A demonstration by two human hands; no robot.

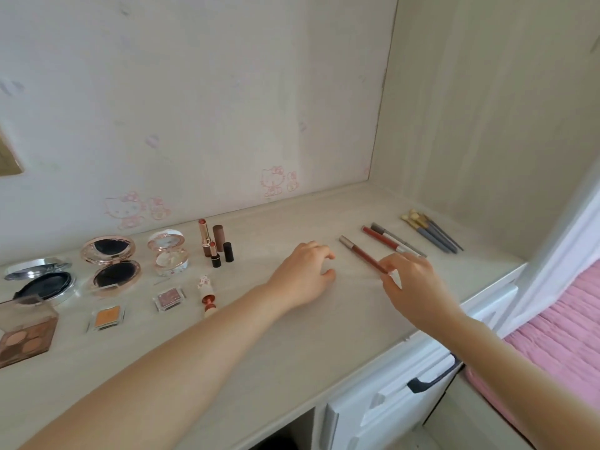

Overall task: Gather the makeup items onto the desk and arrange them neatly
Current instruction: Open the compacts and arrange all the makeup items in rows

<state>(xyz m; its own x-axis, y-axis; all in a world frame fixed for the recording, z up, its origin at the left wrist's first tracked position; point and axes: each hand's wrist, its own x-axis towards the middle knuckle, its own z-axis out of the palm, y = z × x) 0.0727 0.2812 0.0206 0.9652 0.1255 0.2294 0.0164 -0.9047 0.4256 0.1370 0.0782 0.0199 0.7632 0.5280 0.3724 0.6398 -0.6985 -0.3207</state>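
The pale surface (324, 336) already carries most of the makeup: a palette (26, 336) and open compacts (112, 264) at the left, with lipsticks (216, 243) standing behind. The left hand (303, 274) lies on the surface near the middle, fingers loosely curled and holding nothing. The right hand (412, 280) pinches the near end of a brown pencil (363, 254), whose capped far end points toward the wall and looks to rest on the surface. Just beyond lie two liners (389, 241) side by side, then brushes (431, 233) fanned near the corner. To my eye the step is lining this pencil up with the liners. I'd keep the pinch light and swing the near end until it lies parallel with its neighbours, ends level and a small gap kept. The idle left hand can stop it rolling before letting go.
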